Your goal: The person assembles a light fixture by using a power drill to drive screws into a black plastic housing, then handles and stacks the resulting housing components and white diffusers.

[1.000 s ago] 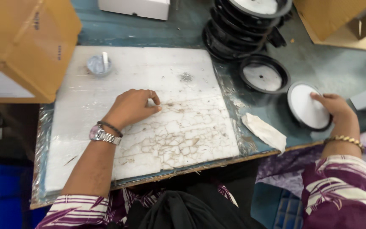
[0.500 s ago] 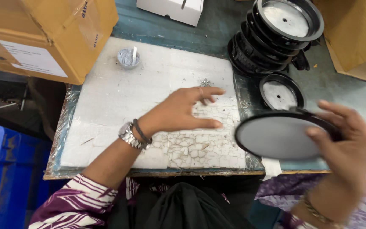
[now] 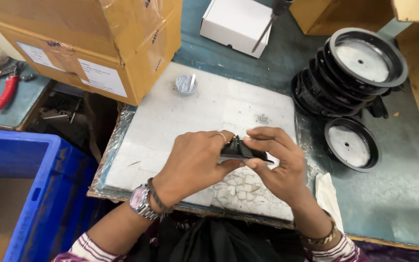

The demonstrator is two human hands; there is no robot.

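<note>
Half a second ago the left hand lay flat on the white foam board and the right hand held the black disc out to the side; now both hands meet over the middle of the board, with the disc turned nearly edge-on between them. The left hand clamps its fingers and thumb on the near left rim of the black disc, and the right hand pinches the right rim, fingers on top and thumb beneath. The disc hangs just above the white foam board, apart from it.

To do this handling well, I judge that the grip belongs on the rim alone, light and even on both sides, so that the pale face stays unmarked (the board below is cracked and crumbly near the front edge). Keeping the disc over the board rather than over the tabletop gives it a soft landing if it slips.

A single disc lies flat on the tabletop to the right, with a leaning stack of discs behind it. A small round dish sits on the far part of the board.
</note>
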